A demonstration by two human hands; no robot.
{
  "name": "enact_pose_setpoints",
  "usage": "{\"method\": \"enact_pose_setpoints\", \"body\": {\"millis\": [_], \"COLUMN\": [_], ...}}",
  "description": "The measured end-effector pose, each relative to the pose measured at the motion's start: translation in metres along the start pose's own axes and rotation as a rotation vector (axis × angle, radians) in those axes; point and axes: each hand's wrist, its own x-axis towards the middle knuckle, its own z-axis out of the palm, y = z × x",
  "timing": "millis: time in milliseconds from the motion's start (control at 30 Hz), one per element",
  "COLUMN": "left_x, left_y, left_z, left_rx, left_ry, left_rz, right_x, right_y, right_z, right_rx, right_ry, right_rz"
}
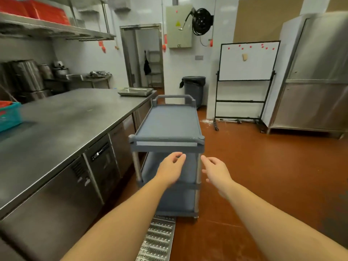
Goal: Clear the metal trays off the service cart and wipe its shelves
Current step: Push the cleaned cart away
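Observation:
A grey plastic service cart (166, 125) with three shelves stands on the floor beside the steel counter. Its top shelf is bare, and the lower shelves that show are bare too. A stack of metal trays (135, 91) lies on the far end of the counter (66, 117). My left hand (170, 169) and my right hand (216, 171) are stretched out in front of the cart's near end, just below the top shelf. Both have relaxed fingers and hold nothing. Neither touches the cart.
A teal basket (9, 115) sits at the counter's left edge. A metal floor drain grate (158, 240) runs under the cart's near end. A grey bin (194, 90), a wheeled whiteboard (246, 78) and a steel cabinet (316, 72) stand beyond.

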Motion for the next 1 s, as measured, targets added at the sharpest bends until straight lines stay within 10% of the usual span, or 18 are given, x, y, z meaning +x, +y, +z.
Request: {"method": "enact_pose_setpoints", "body": {"millis": [1000], "left_x": [0.303], "left_y": [-0.057], "left_z": [-0.028], "left_rx": [0.26], "left_ry": [0.061], "left_rz": [-0.054], "right_x": [0.304], "right_y": [-0.052], "right_z": [0.094], "right_rx": [-0.303], "right_ry": [-0.121], "right_rz": [-0.097]}}
